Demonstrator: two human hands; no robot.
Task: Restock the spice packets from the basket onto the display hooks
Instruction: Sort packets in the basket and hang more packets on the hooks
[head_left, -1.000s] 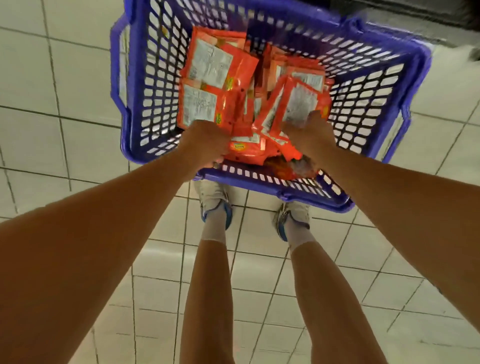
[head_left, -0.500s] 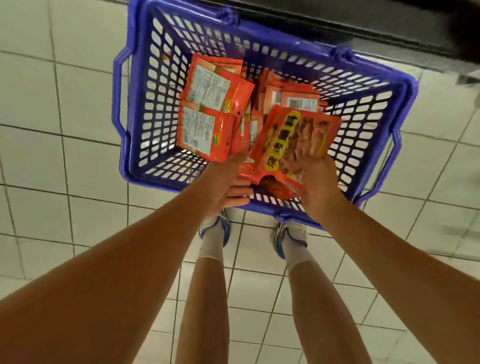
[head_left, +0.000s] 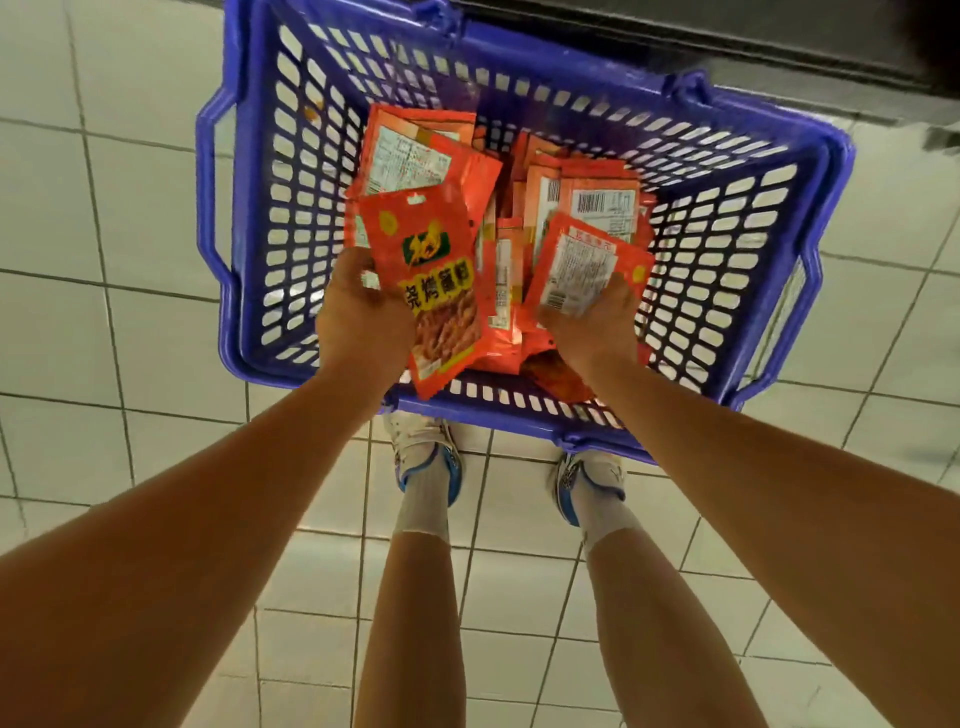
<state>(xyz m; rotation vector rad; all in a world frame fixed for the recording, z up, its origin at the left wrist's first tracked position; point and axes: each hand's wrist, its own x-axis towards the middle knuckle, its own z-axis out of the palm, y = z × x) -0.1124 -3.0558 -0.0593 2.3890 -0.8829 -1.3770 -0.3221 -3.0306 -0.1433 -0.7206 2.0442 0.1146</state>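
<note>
Head view: spice packets, orange-red, piled in the blue basket (head_left: 249, 218), heap centred and toward 6 o'clock of the basket floor. Left hand (head_left: 363, 317) grasps one packet (head_left: 431, 280) face up, hang hole at its top edge pointing to 12 o'clock; half a second ago that hand was bare at the heap's near edge, so this one is freshly picked. Right hand (head_left: 592, 327) grasps a second packet (head_left: 587, 265) label-back up; half a second ago the packet in that hand showed its printed front, so it has either been flipped or swapped, cannot tell which. Both packets are lifted just above the heap (head_left: 597, 202), not yet clear of the basket. Judgement: picking stage, two packets ready, hanging not started; many packets left.

Around: basket sits on the tiled floor (head_left: 104, 312), handle (head_left: 205, 182) folded out at 9 o'clock. Shoes (head_left: 426, 457) touch or nearly touch the basket's near wall at 6 o'clock. Dark shelf base (head_left: 727, 47) runs along 12 to 1 o'clock. Display hooks not in view. Nothing blocks the lift; the right packet likely needs turning front-out before hanging.
</note>
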